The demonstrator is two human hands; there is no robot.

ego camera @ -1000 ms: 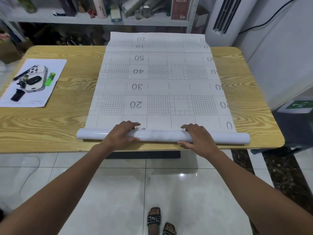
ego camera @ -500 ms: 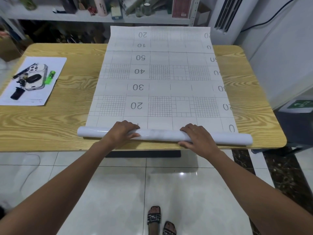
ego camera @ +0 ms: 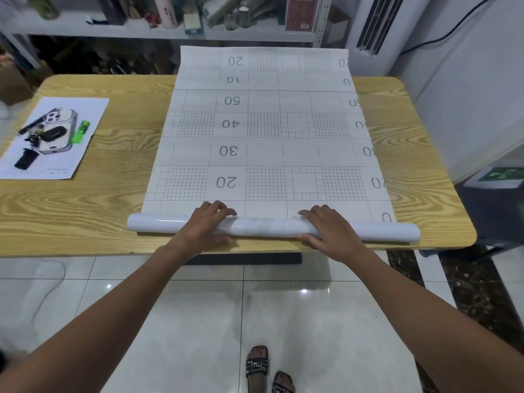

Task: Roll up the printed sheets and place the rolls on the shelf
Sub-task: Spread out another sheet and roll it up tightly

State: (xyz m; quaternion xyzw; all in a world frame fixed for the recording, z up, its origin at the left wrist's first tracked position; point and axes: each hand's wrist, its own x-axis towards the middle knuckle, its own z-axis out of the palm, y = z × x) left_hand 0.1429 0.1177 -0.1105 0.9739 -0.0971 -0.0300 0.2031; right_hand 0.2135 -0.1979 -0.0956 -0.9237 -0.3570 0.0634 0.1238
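Slightly more of the printed sheet point(ego camera: 263, 131) is wound in than 1 second ago: the strip between its "20" grid row and the roll point(ego camera: 266, 226) has narrowed, and the "0" at the right edge now meets the roll's far side.

Nearest, below the roll, 2 sandalled feet point(ego camera: 256, 361) stand on shiny white floor tiles point(ego camera: 170, 321), and 2 bare forearms reach up from the lower corners.

The left hand point(ego camera: 205, 225) and the right hand point(ego camera: 331, 231) both grasp the roll, one left of its middle and one right of it. Their fingers curve over the top onto the flat sheet, and their thumbs lie along the near side.

The roll lies crosswise by the front edge of the wooden table point(ego camera: 85, 217), its 2 ends sticking out past the hands.

Beyond the roll the sheet runs away flat, printed with grids and the upside-down numbers 20, 30, 40, 50, 10 and 20. Its far end overhangs the table's back edge.

Far left of the roll, a small white paper point(ego camera: 93, 109) carries a phone point(ego camera: 58, 131), a green stick point(ego camera: 80, 131) and black items too jumbled to name.

Farthest beyond the roll stands the shelf point(ego camera: 141, 29), crowded with bottles and boxes that are blurred and cut off at the top. A white air conditioner point(ego camera: 374, 24) stands beyond the roll's right end, only partly in view.

The hands hide the roll beneath them, and the numbers at the sheet's right edge are cropped.
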